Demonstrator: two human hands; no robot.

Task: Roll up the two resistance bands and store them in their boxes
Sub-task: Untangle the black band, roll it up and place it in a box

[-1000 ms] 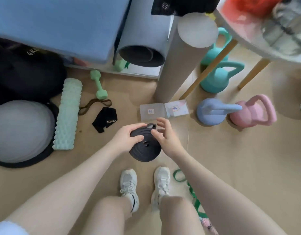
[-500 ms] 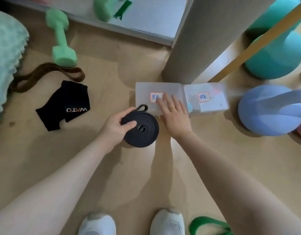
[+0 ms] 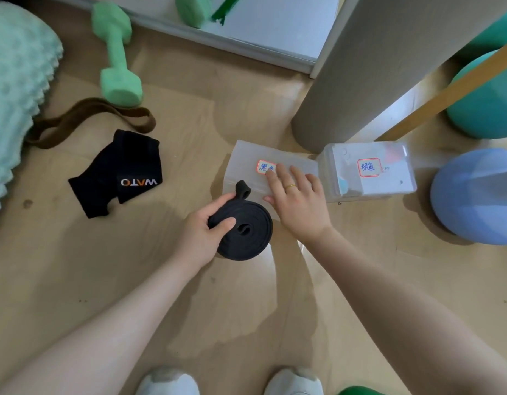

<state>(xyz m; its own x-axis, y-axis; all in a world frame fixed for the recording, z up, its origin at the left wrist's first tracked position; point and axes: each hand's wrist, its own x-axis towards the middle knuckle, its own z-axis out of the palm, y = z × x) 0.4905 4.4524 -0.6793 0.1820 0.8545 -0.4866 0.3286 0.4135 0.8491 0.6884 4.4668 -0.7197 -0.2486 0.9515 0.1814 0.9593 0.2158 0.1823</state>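
Left hand (image 3: 199, 236) is gripping the rolled black band (image 3: 243, 230), with the thumb lying on top of the coil and the other fingers curling behind it, and one loose end of the band is sticking up just in front of the left clear box (image 3: 246, 161). Right hand (image 3: 299, 203) is lying flat with straight fingers on the lid of this box, partly covering its red-framed label, while the right clear box (image 3: 389, 178) is standing just beside it, touching or nearly so. Farther out on the floor (image 3: 246, 323), a black sleeve (image 3: 115, 172), a brown loop band (image 3: 86, 121) and a green dumbbell (image 3: 116, 52) are lying to the left, and a blue kettlebell (image 3: 474, 195) is sitting to the right.
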